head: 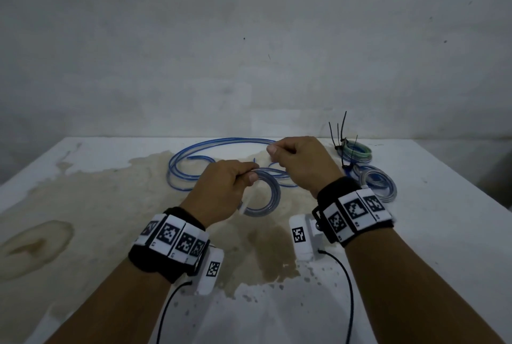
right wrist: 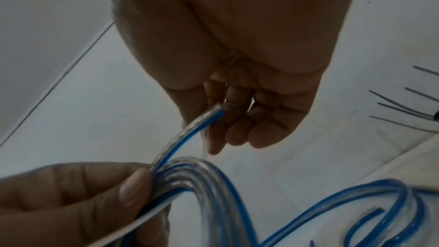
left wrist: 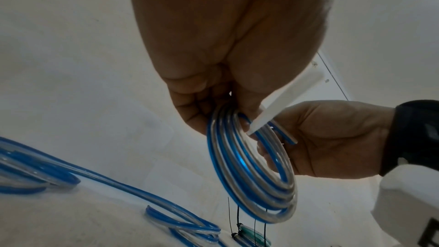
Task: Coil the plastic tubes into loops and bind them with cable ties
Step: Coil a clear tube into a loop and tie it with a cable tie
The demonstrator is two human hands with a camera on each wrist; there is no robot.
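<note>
Now the left hand (head: 221,188) is pinching the coil (head: 266,194), a white cable tie (left wrist: 268,112) tucked alongside, springy-looking and probably eager to unwind. Up at one o'clock, the right hand (head: 299,160) is clamping the tube's loose end (right wrist: 190,134), likely light and slippery, best gripped where turns overlap.

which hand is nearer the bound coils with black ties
Right. The right hand is just beside the bound coils, which lie to its right; the left hand is farther over, holding the coil.

Right hand (right wrist: 237,100) pinches the tube end (right wrist: 213,114) above the coil (right wrist: 204,179).
</note>
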